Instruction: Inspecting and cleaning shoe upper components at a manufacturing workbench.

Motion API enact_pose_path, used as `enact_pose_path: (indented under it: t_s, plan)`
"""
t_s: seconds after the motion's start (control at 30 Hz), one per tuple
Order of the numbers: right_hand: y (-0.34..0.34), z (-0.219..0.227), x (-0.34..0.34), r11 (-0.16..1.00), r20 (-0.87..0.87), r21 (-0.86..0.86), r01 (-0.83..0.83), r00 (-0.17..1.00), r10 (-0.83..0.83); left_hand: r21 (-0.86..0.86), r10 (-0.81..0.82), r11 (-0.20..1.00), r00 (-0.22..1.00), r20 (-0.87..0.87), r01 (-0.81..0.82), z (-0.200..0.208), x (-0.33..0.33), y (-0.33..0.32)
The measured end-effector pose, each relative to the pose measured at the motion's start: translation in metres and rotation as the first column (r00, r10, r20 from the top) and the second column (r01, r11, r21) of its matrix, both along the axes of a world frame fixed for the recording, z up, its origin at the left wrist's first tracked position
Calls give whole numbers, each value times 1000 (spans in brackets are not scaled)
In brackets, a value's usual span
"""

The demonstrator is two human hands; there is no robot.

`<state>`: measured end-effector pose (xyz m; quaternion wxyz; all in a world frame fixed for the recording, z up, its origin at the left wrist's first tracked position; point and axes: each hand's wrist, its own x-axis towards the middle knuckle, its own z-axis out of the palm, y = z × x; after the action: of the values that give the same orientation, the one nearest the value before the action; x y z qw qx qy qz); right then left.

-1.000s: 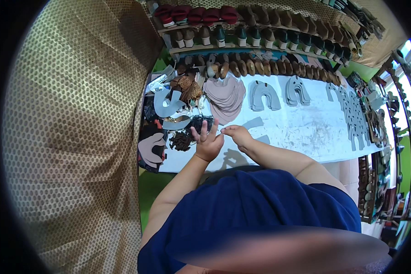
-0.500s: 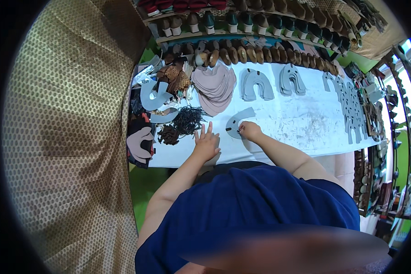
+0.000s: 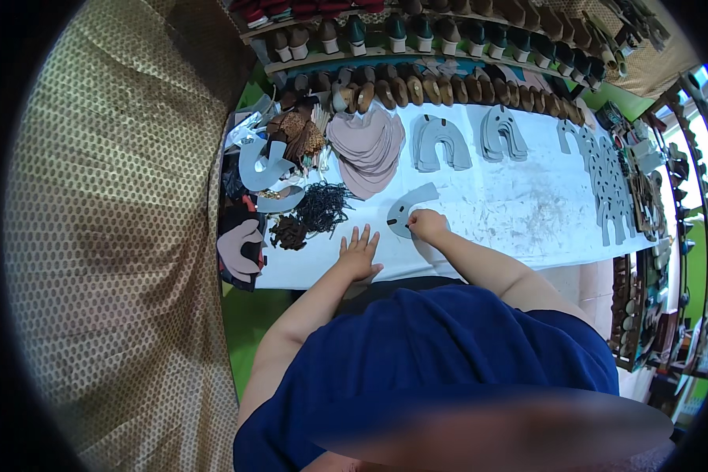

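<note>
Two bare hands are lower now than a second ago, when both hung raised beside the dark tangle; the right hand (image 3: 429, 226) has since come down onto a grey curved piece (image 3: 399, 214), and the left hand (image 3: 358, 258) has settled on the white cloth (image 3: 511, 200). That piece lies directly beneath the right fingertips and reaches beyond them, flat, smooth and bent like a horseshoe, with small dark marks near its bend. Just beyond the left fingers sits a loose tangle of thin black strips (image 3: 322, 208); left of those fingers is a crinkled brown bundle (image 3: 289, 234). Farther past them, pinkish rounded pieces (image 3: 366, 149) overlap in a fanned stack, and beyond the right fingers stand out grey arch-shaped pieces (image 3: 439, 145), layered. The left fingers are spread apart, palm down. The right fingers curl with tips bunched low; whether they clamp anything I cannot tell.
</note>
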<state>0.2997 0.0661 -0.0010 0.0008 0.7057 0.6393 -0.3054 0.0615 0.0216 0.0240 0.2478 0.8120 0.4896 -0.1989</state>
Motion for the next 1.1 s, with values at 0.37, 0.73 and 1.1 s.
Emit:
enact_pose_path:
  t_s: [0.37, 0.73, 1.1]
  plan:
    - [-19, 2, -2, 880, 216, 324, -347, 933, 288, -24, 7, 1000, 1000, -26, -8, -9, -1, -1]
    - [-52, -15, 43, 585, 179, 591, -556, 797, 577, 39, 153, 987, 984, 92, -157, -7, 19, 17]
    - [-47, -15, 45, 663, 163, 488, -567, 806, 569, 21, 499, 850, 819, 282, -526, -15, 56, 48]
